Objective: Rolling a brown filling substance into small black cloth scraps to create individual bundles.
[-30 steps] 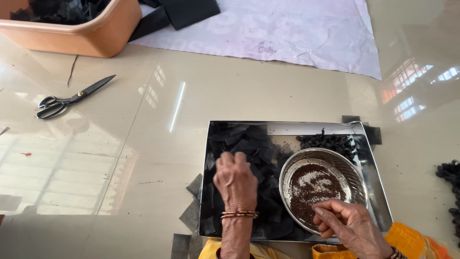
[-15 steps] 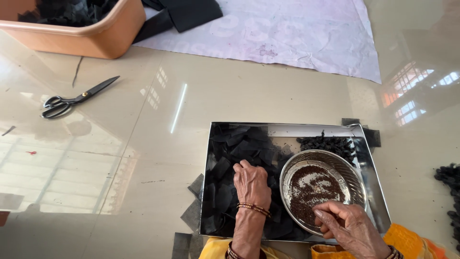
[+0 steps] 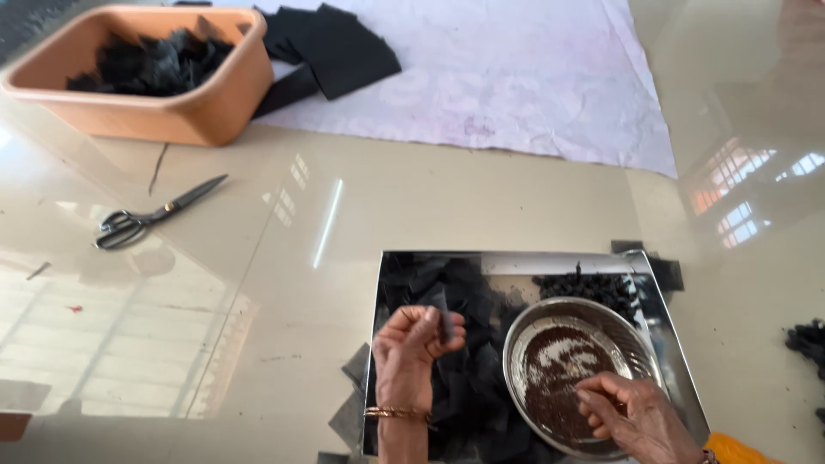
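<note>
left hand [image 3: 418, 344], lately flat on the tray [image 3: 516, 264], now pinches a black piece [image 3: 444, 316]; right hand [image 3: 632, 417], at 3 o'clock, stays pinched in the bowl [image 3: 574, 371].

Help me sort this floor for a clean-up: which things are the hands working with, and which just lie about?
In use:
- left hand pinching a small black square piece
- right hand in the round steel bowl of dark brown grains
- rectangular steel tray of black pieces

Lying about:
- black-handled scissors
- orange plastic tub
- white cloth sheet
</note>
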